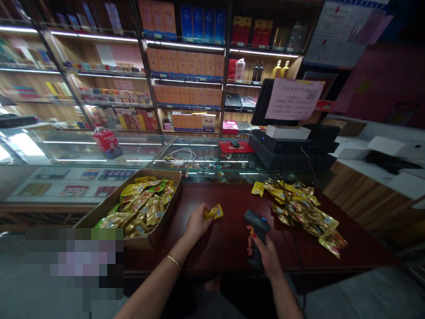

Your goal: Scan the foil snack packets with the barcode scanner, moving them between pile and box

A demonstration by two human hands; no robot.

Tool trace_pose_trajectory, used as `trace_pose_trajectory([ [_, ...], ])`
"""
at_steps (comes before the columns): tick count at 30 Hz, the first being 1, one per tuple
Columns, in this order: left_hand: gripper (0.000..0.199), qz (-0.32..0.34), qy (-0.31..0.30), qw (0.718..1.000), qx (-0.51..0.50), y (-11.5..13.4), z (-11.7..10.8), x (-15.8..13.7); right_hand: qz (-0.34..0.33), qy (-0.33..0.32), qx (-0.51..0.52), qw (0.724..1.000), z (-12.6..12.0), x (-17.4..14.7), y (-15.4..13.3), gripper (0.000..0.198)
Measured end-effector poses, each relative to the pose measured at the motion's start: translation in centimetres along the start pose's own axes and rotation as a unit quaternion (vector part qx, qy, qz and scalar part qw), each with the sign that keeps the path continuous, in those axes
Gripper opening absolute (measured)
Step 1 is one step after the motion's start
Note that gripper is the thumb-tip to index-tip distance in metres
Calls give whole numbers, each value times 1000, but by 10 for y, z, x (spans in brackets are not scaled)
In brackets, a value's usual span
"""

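Between the fingers of my left hand is a small yellow snack packet, held just at the dark red table. My right hand grips a dark barcode scanner by its handle, with a blue light on its head. The scanner's head points toward the far left. A cardboard box full of gold, yellow and green packets stands left of my left hand. To the right of the scanner lies a loose pile of gold packets.
Behind the table runs a glass display counter bearing a red jug, a white cable and a red mat. A monitor with a pink paper sign stands at right. Boxed bottles line the shelves.
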State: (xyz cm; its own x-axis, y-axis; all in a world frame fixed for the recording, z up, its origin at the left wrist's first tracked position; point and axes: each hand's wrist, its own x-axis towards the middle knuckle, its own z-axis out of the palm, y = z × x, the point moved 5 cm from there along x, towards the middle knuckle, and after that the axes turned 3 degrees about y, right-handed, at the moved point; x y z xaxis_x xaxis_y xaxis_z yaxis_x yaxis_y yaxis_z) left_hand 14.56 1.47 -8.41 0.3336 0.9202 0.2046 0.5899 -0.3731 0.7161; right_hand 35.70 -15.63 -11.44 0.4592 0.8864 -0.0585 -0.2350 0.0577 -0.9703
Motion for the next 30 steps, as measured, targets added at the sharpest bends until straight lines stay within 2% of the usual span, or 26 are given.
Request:
trace_pose_trajectory([
  [2,26,-32,48,990,-130,-18,-10,-10,3,-8,-22,1000,4,-2,-2,66],
  [4,34,-46,89,966,-239,-33,-17,-17,12,-13,-54,998,11,-8,-3,62],
  [6,41,-64,111,943,-308,-42,-19,-19,19,-10,-92,996,21,-20,-4,54],
  [8,43,-90,114,931,-334,-48,-17,-18,18,-2,-125,992,33,-36,-3,49],
  [12,35,-93,101,943,-303,-42,-18,-14,-3,20,-170,985,52,-65,-3,52],
  [16,28,-73,94,963,-243,-35,-23,-16,-29,35,-190,981,59,-75,-7,53],
  [24,34,-73,85,942,-318,-35,-15,-16,-27,30,-161,986,54,-57,-4,52],
  [27,32,-25,128,951,-279,-19,-22,-26,-11,14,-109,994,49,-41,5,64],
  [30,24,81,218,956,-176,8,-61,-47,18,0,-58,998,42,-28,13,71],
])
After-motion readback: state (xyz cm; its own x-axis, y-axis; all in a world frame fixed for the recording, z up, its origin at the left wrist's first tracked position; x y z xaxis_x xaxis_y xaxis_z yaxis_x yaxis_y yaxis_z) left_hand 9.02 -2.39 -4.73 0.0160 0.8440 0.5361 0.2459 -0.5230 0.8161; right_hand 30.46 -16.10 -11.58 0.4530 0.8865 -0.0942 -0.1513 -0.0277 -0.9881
